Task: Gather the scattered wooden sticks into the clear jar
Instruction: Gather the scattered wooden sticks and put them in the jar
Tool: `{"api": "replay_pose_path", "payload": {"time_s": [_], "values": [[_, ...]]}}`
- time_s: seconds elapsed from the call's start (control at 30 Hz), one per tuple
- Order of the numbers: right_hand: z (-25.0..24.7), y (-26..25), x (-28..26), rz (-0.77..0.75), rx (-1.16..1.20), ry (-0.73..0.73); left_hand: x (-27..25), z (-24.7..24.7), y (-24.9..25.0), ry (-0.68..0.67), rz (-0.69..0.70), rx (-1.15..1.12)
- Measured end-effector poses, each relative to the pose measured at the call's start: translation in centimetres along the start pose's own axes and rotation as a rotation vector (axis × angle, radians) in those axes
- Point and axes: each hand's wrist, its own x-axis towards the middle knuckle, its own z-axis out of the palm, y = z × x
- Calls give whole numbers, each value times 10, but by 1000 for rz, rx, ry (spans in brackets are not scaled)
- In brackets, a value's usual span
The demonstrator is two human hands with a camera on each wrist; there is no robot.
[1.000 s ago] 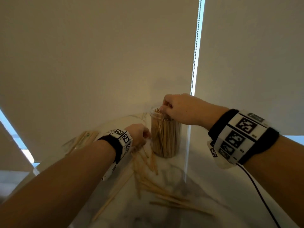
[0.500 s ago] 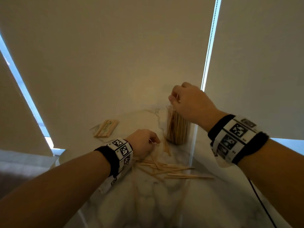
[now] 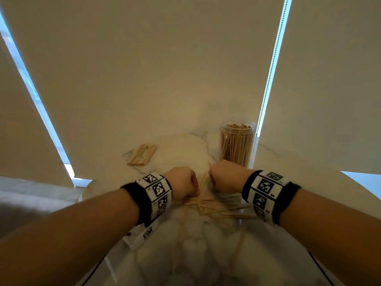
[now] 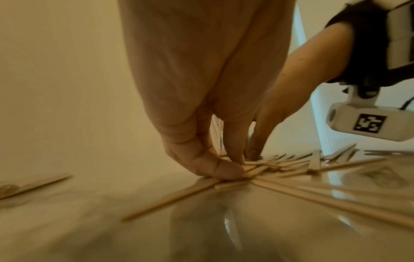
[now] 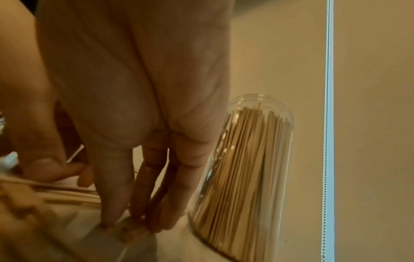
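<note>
The clear jar (image 3: 237,143), packed with upright wooden sticks, stands at the back of the marble table; the right wrist view shows the jar (image 5: 246,168) just right of my fingers. Several loose wooden sticks (image 3: 218,207) lie crossed in a pile in front of it. My left hand (image 3: 185,182) is down on the pile's left end, and in the left wrist view the left hand (image 4: 237,166) pinches stick ends between thumb and fingertip. My right hand (image 3: 222,178) is beside it, and the right hand (image 5: 134,223) has straight fingers pointing down, tips touching sticks on the table.
A flat bundle of sticks (image 3: 142,154) lies apart at the back left of the table (image 3: 185,254). Roller blinds hang close behind the jar, with a bead chain (image 3: 268,79) beside it. The table's rounded edge (image 3: 86,190) runs left of my left wrist.
My right hand has left the jar's mouth and come down to the pile beside my left hand. The left hand has stayed at the sticks. The head camera has tilted, shifting the scene.
</note>
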Motion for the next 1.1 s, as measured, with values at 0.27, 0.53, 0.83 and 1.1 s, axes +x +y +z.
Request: {"api": "replay_pose_path", "payload": {"time_s": [0.27, 0.53, 0.83, 1.1], "values": [[8, 0, -10, 68, 137, -80, -42, -10, 5, -204, -88, 280], [3, 0, -29, 8, 231, -136, -54, 1, 2, -73, -64, 239], [12, 4, -67, -15, 137, -175, -54, 6, 2, -54, -33, 254], [13, -9, -77, -30, 11, -148, -65, 15, 2, -61, 5, 452]]}}
